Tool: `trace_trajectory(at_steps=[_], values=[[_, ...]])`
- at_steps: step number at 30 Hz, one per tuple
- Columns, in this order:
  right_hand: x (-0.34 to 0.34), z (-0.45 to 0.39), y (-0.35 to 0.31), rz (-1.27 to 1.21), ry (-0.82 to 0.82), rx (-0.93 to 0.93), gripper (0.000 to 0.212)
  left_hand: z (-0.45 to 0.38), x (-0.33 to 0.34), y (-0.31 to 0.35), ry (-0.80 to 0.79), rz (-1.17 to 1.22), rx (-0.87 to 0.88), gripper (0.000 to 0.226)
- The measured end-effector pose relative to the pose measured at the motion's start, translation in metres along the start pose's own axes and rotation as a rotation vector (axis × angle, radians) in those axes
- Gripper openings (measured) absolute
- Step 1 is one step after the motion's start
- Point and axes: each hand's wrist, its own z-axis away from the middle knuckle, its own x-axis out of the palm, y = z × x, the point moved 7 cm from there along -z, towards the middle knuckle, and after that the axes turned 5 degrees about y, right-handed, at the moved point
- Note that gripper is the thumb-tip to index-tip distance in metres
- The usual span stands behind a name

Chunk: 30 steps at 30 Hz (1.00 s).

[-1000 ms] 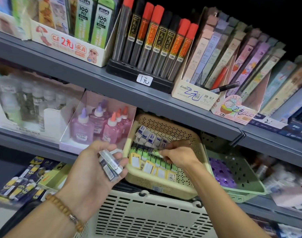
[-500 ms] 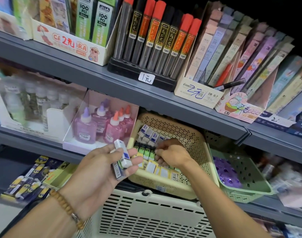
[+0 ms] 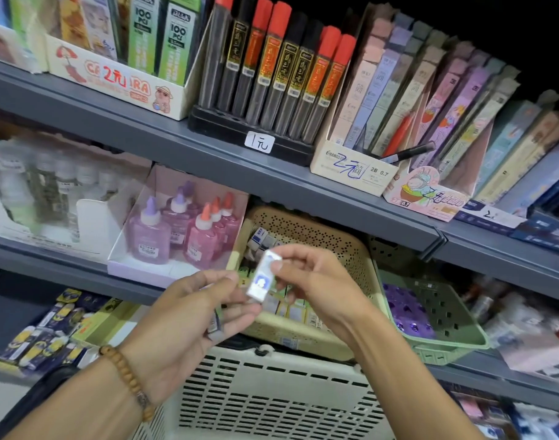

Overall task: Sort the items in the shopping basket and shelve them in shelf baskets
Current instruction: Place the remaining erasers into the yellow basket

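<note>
My right hand (image 3: 316,287) pinches a small white eraser (image 3: 264,277) with a blue label, held upright in front of the beige shelf basket (image 3: 341,246). That basket holds rows of white-blue and green erasers (image 3: 259,238). My left hand (image 3: 192,309) sits just left of the white eraser, its fingertips touching the lower end. It also holds more small wrapped erasers (image 3: 215,325) against its fingers. Below both hands stands the white slotted shopping basket (image 3: 271,398); its contents are out of sight.
A green shelf basket (image 3: 443,315) with purple items sits right of the beige one. A white box of pink and purple glue bottles (image 3: 176,233) stands to its left. The grey shelf edge (image 3: 208,154) above carries pencil-lead tubes and boxes. Yellow-blue packs (image 3: 46,335) lie lower left.
My right hand has come out of the beige basket and taken hold of a white eraser from my left hand. My left hand moved right and up toward the basket.
</note>
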Motion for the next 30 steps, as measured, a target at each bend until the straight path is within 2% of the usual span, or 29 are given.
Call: trace_trajectory(at_steps=[2,5,8,12,16,19,21,22,24,25,27,30], values=[[-0.04,-0.007,0.019,-0.005,0.214,0.079,0.014,0.0,0.001,0.001,0.015,0.046,-0.016,0.022],[-0.096,-0.018,0.039,0.107,0.504,0.155,0.013,0.0,0.003,0.004,-0.014,0.06,0.019,0.042],[-0.118,-0.036,0.049,0.201,0.608,0.19,0.008,0.002,0.006,0.006,-0.066,0.006,0.07,0.041],[-0.116,-0.066,0.056,0.489,0.578,0.204,0.009,0.005,0.007,0.01,-0.138,-0.061,0.14,0.034],[-0.111,-0.074,0.07,0.494,0.522,0.281,0.023,0.003,0.004,0.01,-0.119,-0.076,0.158,0.033],[-0.114,-0.068,0.064,0.545,0.526,0.216,0.01,0.001,0.004,0.009,-0.111,-0.097,0.165,0.032],[-0.107,-0.061,0.059,0.539,0.454,0.162,0.005,0.0,0.003,0.01,-0.106,-0.101,0.166,0.032],[-0.101,-0.06,0.058,0.589,0.373,0.146,0.017,0.0,0.003,0.011,-0.102,-0.098,0.167,0.032],[-0.089,-0.057,0.06,0.873,0.237,0.162,0.039,0.0,0.002,0.012,-0.093,-0.09,0.175,0.03],[-0.088,-0.059,0.06,0.966,0.235,0.17,0.044,0.001,0.002,0.012,-0.088,-0.082,0.182,0.029],[-0.087,-0.063,0.057,0.988,0.248,0.166,0.048,0.001,0.001,0.013,-0.077,-0.068,0.195,0.028],[-0.088,-0.069,0.055,0.991,0.221,0.154,0.049,0.002,0.0,0.013,-0.062,-0.062,0.204,0.041]])
